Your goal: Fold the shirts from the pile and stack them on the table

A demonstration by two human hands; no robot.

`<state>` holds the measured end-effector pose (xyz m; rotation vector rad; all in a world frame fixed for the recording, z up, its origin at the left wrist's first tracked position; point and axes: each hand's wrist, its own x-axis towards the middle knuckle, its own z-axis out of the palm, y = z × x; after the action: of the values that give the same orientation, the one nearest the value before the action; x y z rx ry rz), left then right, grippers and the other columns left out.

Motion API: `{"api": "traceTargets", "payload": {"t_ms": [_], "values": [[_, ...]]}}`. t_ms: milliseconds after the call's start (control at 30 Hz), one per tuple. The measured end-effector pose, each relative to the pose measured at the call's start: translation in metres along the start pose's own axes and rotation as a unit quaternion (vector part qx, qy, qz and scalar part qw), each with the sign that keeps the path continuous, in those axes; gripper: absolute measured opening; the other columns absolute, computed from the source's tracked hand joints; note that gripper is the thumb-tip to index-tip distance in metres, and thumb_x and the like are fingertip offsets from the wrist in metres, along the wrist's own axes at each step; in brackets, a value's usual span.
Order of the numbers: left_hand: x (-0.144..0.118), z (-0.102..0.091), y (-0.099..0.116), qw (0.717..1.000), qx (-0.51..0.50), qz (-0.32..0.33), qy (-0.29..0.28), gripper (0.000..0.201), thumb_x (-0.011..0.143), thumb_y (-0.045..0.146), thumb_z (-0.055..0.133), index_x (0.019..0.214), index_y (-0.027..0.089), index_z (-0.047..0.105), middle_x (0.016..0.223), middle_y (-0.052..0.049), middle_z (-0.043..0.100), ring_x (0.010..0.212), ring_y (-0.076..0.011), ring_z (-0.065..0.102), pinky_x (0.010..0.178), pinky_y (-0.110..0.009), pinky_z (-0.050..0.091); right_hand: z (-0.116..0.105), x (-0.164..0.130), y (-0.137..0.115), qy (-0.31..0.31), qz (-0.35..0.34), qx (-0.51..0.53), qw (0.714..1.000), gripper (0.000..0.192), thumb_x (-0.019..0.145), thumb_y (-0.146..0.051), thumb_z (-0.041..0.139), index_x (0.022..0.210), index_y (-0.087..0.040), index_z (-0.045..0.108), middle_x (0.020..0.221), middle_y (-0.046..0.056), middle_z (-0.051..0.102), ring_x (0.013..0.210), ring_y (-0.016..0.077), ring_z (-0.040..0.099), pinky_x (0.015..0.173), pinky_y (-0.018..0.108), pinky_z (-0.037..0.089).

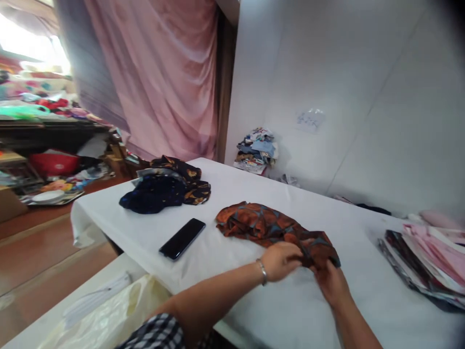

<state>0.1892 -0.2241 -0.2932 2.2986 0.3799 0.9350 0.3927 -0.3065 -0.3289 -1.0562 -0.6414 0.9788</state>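
Observation:
A rust-brown cloth with grey-blue patterning (261,220) lies crumpled in a long bundle on the white-covered table (203,281). My left hand (281,261), with a metal bracelet at the wrist, has its fingers closed on the near edge of this cloth. Close to it on the right, my right hand (333,281) grips the cloth's right end, thumb uppermost. Some fingertips of both hands are hidden by fabric. Left of the cloth rests a black smartphone (182,238), its dark screen facing up.
Dark patterned garments (163,189) are heaped at the table's far left. A stack of folded clothes (428,261) sits at the right edge. Behind the table, another clothes pile (257,148) stands by the white wall. A pale plastic bag (112,310) is at the lower left.

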Motion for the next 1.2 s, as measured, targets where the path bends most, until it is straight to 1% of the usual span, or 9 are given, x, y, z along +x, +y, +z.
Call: {"api": "traceTargets", "payload": {"t_ms": [100,267,400,600,767,867,1000,1100,1200], "values": [[-0.001,-0.048,-0.017,0.986,0.135,-0.083,0.047,0.029,0.088,0.022,0.053,0.112,0.020,0.070,0.128,-0.008,0.066,0.121,-0.0246,0.058,0.107,-0.038,0.044,0.005,0.001,-0.003,0.018,0.026,0.084,0.996,0.039,0.075,-0.051,0.071,0.107,-0.029,0.069,0.104,0.004,0.074,0.097,0.0253,0.069,0.079,0.042,0.060],[0.004,-0.107,-0.056,0.910,0.319,-0.256,0.070,0.049,0.082,0.021,0.060,0.131,0.016,0.056,0.150,-0.018,0.044,0.141,-0.0343,0.036,0.114,-0.055,0.027,0.018,-0.001,-0.011,0.041,0.041,0.165,0.985,0.045,0.080,-0.057,0.065,0.112,-0.026,0.068,0.106,0.005,0.075,0.101,0.0239,0.069,0.085,0.041,0.059],[0.009,-0.131,-0.074,0.861,0.346,-0.369,0.043,0.040,0.082,0.023,0.060,0.122,0.018,0.062,0.127,-0.018,0.064,0.122,-0.0342,0.056,0.102,-0.053,0.042,0.023,0.000,-0.003,0.073,0.011,0.123,0.990,0.043,0.068,-0.028,0.080,0.109,-0.022,0.069,0.102,0.004,0.075,0.095,0.0220,0.071,0.082,0.032,0.060],[-0.007,-0.123,-0.048,0.903,0.316,-0.286,0.051,0.028,0.090,0.018,0.047,0.107,0.020,0.069,0.112,-0.010,0.070,0.112,-0.0243,0.061,0.101,-0.040,0.044,-0.017,0.015,-0.007,0.196,-0.061,0.145,0.968,0.026,0.070,-0.023,0.072,0.096,-0.023,0.069,0.091,0.001,0.074,0.088,0.0198,0.071,0.075,0.031,0.061],[-0.042,-0.105,-0.014,0.961,0.152,-0.223,-0.056,0.033,0.079,0.037,0.068,0.110,0.024,0.070,0.101,-0.002,0.072,0.085,-0.0167,0.066,0.079,-0.027,0.052,-0.036,0.015,-0.019,0.270,-0.063,0.076,0.958,0.035,0.065,-0.031,0.075,0.098,-0.020,0.066,0.091,0.003,0.073,0.083,0.0232,0.071,0.071,0.037,0.060],[-0.044,-0.117,-0.015,0.944,0.158,-0.288,0.008,0.036,0.090,0.046,0.053,0.113,0.023,0.067,0.106,-0.004,0.071,0.091,-0.0178,0.066,0.082,-0.028,0.051,-0.026,0.010,-0.022,0.280,-0.108,0.000,0.954,0.059,0.060,-0.039,0.080,0.113,-0.022,0.062,0.102,0.005,0.071,0.088,0.0241,0.070,0.077,0.040,0.059],[-0.037,-0.131,-0.034,0.894,0.239,-0.374,0.051,0.037,0.089,0.042,0.052,0.115,0.019,0.064,0.123,-0.012,0.064,0.110,-0.0267,0.062,0.092,-0.037,0.047,-0.029,0.006,-0.023,0.360,-0.174,-0.176,0.900,0.089,0.062,-0.044,0.077,0.141,-0.024,0.042,0.120,0.008,0.065,0.104,0.0274,0.064,0.093,0.049,0.052],[-0.038,-0.121,-0.044,0.886,0.226,-0.404,0.026,0.030,0.079,0.040,0.064,0.100,0.018,0.067,0.112,-0.015,0.068,0.104,-0.0319,0.064,0.089,-0.041,0.048,-0.040,0.006,-0.022,0.365,-0.220,-0.358,0.831,0.082,0.070,-0.045,0.065,0.143,-0.018,0.041,0.135,0.015,0.056,0.124,0.0338,0.051,0.106,0.055,0.039],[-0.040,-0.108,-0.047,0.894,0.181,-0.409,0.019,0.010,0.074,0.029,0.067,0.077,0.020,0.065,0.091,-0.011,0.072,0.095,-0.0318,0.067,0.085,-0.042,0.048,-0.043,0.004,-0.024,0.323,-0.239,-0.447,0.799,0.068,0.071,-0.042,0.058,0.133,-0.012,0.053,0.141,0.019,0.051,0.133,0.0366,0.043,0.112,0.056,0.031]]}}
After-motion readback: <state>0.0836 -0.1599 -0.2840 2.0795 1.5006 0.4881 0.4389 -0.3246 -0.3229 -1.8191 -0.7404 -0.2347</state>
